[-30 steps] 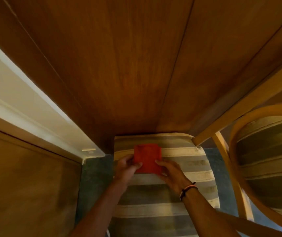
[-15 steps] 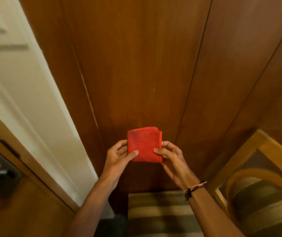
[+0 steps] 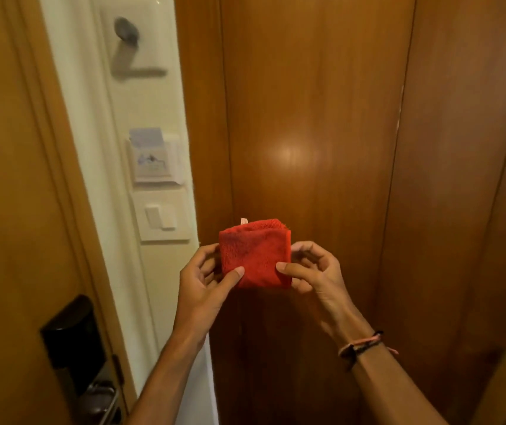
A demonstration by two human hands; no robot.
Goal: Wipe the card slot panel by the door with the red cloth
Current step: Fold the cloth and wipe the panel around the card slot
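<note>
Red cloth [image 3: 254, 254], folded square, is pinched between left hand [image 3: 204, 282] and right hand [image 3: 316, 276], thumbs on its front. The view has swung up from the chair since a second ago, so the card slot panel [image 3: 153, 157], seemingly holding a card, now sits at ten o'clock, unwiped.
</note>
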